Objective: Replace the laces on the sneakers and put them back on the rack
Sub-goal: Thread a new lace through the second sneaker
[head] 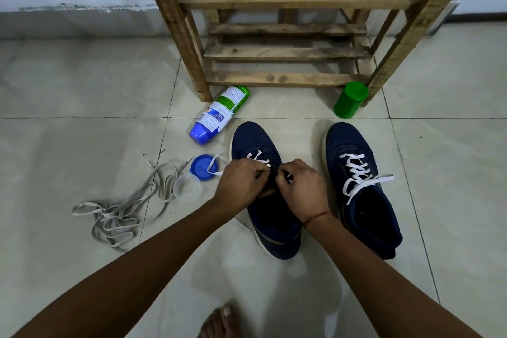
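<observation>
A pale tiled floor (82,132) carries everything. Nearest is a bare foot (216,321). Both hands, left hand (241,181) and right hand (301,186), are curled, pinching the white lace (212,170) on a navy sneaker (274,228). A second sneaker (365,200), already laced, stands beside it. Left lie grey laces (118,214), an open clear tub (188,188) and its blue lid (204,167). Beyond, a bottle (219,115) lies on its side, and a green jar (350,99) sits by the wooden rack (288,0).
</observation>
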